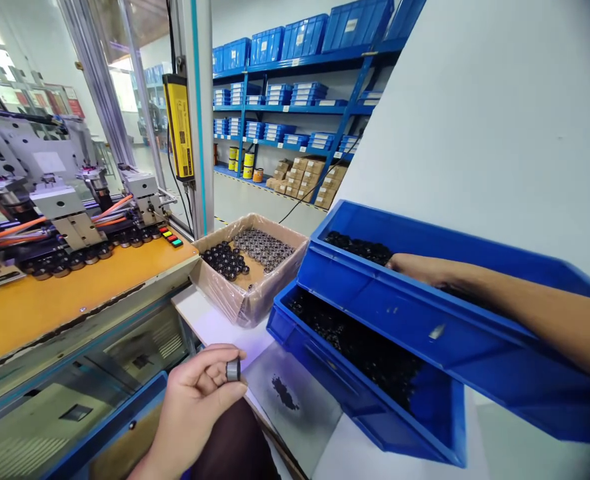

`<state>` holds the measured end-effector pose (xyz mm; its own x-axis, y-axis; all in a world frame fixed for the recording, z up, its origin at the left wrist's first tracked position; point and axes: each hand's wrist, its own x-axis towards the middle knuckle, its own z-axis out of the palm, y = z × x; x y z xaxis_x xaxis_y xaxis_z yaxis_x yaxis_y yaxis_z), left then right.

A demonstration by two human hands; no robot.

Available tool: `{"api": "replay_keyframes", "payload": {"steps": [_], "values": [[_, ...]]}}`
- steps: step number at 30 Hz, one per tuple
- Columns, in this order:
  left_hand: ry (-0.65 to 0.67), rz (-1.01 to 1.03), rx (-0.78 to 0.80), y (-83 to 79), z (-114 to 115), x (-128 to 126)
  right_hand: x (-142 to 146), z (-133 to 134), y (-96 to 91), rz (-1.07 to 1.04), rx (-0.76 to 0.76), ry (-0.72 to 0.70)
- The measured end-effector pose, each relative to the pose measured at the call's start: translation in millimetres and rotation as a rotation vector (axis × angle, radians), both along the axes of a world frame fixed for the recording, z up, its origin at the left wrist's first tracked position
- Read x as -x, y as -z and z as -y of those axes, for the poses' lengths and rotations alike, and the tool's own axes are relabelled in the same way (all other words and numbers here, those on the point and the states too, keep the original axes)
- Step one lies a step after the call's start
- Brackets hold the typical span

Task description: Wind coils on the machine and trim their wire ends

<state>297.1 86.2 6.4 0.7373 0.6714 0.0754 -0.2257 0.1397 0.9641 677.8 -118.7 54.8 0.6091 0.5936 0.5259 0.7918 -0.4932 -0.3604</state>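
Left hand [195, 400] low, near body: thumb and forefinger pinched on metal ring [233, 369]. Grip shallow, on rim only; ring could slip and roll off worktop [209, 320]. Right hand [415, 267] inside upper blue bin [399, 313], on black parts [359, 250]; cannot tell if closed. Bin sits tilted over lower bin [319, 373]; hard push could shift it and spill parts. Beyond: lined carton [225, 293], machine [49, 193].

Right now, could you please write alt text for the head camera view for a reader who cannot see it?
A person's left hand pinches a small metal ring while the right hand reaches into the upper blue bin of small black parts, stacked over a second blue bin. Beside them stand a plastic-lined cardboard box of rings and an assembly machine.
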Motion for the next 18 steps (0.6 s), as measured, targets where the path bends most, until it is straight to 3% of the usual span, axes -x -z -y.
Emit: {"api": "replay_keyframes", "payload": {"steps": [4, 6, 8, 10, 13, 15, 18], "values": [[0.008, 0.036, 0.064, -6.4, -0.1, 0.4, -3.4, -12.8, -59.1, 0.046, 0.094, -0.017], [0.026, 0.027, 0.076, -9.6, 0.8, 0.1, 20.9, -21.7, -80.5, 0.110, 0.041, -0.045], [0.036, 0.019, 0.076, -11.8, 2.6, 0.0, 63.8, -30.6, -85.0, 0.175, -0.087, -0.192], [0.045, 0.011, 0.064, -12.6, 5.0, -0.1, 114.4, -39.3, -72.3, 0.175, -0.133, -0.471], [0.065, -0.009, 0.028, -12.8, 9.1, -0.6, 176.3, -51.7, -37.6, 0.040, -0.176, -0.826], [0.077, -0.020, 0.004, -13.8, 11.6, -1.2, 199.0, -58.8, -16.4, -0.049, -0.232, -0.951], [0.110, -0.023, -0.017, -17.2, 15.0, -2.5, 210.6, -66.6, 2.9, -0.169, -0.336, -1.044]]}}
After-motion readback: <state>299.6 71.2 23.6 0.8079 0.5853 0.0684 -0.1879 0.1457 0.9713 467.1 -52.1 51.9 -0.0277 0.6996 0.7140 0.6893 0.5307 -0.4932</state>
